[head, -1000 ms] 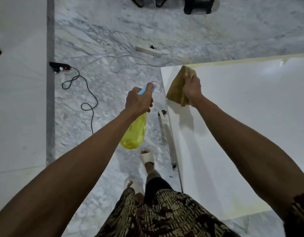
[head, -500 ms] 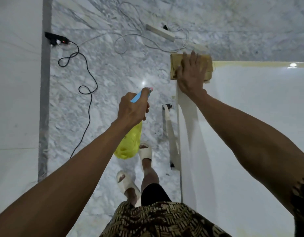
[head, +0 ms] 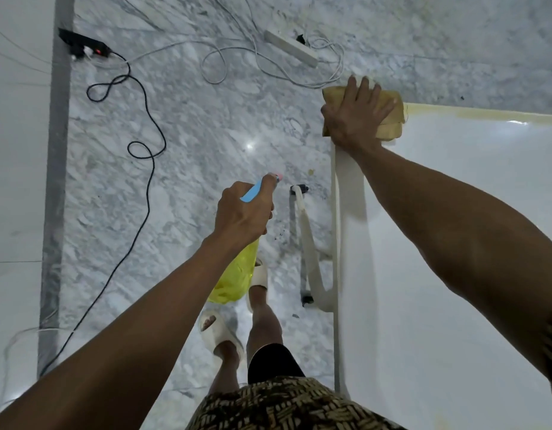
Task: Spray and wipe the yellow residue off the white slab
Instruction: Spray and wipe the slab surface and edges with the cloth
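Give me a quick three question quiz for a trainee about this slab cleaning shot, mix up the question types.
1. True or false: the right hand presses the tan cloth flat on the far left corner of the white slab.
2. Which hand grips the yellow spray bottle?
A. left hand
B. right hand
C. neither
3. Fill in: a band of yellow residue runs along the slab's ____ edge.

Key: 1 true; 2 A; 3 far
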`<state>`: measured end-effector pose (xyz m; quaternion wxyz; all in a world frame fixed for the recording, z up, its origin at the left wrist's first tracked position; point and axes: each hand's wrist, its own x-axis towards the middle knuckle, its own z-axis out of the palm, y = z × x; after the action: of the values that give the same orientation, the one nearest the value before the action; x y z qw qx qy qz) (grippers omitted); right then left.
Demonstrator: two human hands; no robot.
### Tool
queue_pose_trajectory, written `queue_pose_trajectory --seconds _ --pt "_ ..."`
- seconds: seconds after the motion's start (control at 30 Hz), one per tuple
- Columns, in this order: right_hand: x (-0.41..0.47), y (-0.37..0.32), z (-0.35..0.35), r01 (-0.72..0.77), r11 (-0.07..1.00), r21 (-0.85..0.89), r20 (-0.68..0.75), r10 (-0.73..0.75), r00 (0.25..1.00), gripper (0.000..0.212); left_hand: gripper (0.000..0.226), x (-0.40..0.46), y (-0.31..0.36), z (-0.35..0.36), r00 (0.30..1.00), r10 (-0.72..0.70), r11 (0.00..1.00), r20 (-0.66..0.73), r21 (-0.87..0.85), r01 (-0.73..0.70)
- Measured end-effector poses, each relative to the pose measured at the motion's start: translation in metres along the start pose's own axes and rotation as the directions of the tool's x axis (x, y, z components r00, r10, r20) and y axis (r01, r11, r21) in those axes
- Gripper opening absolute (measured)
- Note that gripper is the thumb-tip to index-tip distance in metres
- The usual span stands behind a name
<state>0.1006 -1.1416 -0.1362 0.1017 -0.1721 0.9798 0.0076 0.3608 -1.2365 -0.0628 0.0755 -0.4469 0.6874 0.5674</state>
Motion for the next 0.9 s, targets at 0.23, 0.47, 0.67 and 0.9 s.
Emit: queue_pose_trajectory --seconds 0.23,0.47,0.67,0.9 --pt "-0.004 0.0 -0.003 0.033 0.999 0.021 0.09 -0.035 0.995 0.084 0.067 -0.011 -0.016 -0.005 1.0 0.002 1.0 0.022 0.003 -0.002" --pt "-0.018 0.004 0.003 0.117 0.992 -0.038 0.081 -0.114 0.99 0.08 0.07 -0.018 -0.019 -0.018 1.0 0.021 1.0 0.003 0.024 -0.021" --pt "-0.034 0.008 0.008 0.169 0.985 -0.037 0.002 -0.169 0.986 0.073 0.07 -0.023 -0.023 -0.024 0.999 0.032 0.999 -0.002 0.007 -0.032" --pt "-0.047 0.019 0.01 0.29 0.956 -0.033 0.021 -0.29 0.957 0.06 0.073 -0.032 -0.025 -0.024 0.999 0.037 0.999 0.026 -0.009 -0.037"
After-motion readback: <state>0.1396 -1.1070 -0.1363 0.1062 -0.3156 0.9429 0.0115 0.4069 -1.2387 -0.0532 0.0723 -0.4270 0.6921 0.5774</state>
